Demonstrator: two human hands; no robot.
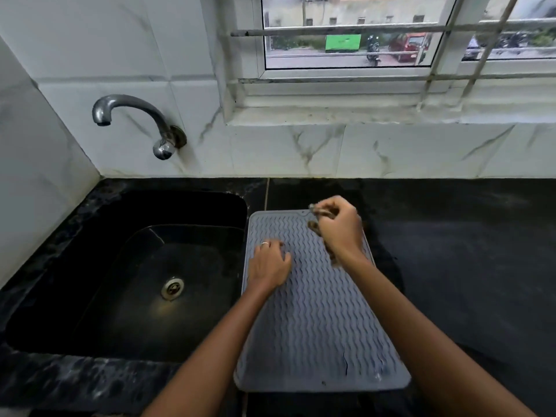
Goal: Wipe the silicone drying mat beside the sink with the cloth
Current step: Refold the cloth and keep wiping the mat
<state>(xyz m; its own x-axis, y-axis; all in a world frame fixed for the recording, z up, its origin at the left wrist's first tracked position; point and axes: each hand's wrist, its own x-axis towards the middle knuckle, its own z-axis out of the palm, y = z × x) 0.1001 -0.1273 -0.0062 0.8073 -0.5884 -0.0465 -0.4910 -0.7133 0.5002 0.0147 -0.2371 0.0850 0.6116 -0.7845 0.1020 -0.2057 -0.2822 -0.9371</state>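
Note:
A grey silicone drying mat (319, 320) with wavy ridges lies on the black counter just right of the sink. My right hand (340, 225) is over the mat's far right corner and grips a bunched brownish cloth (316, 219); bits of the cloth stick out past the fingers and below the wrist. My left hand (269, 263) rests on the mat's far left part, fingers curled down onto the ridges, a ring on one finger. It holds nothing.
A black sink (90, 296) with a metal drain (172, 288) sits left of the mat. A curved metal tap (132, 115) juts from the tiled wall above it. Black counter (469, 266) stretches to the right. A barred window is behind.

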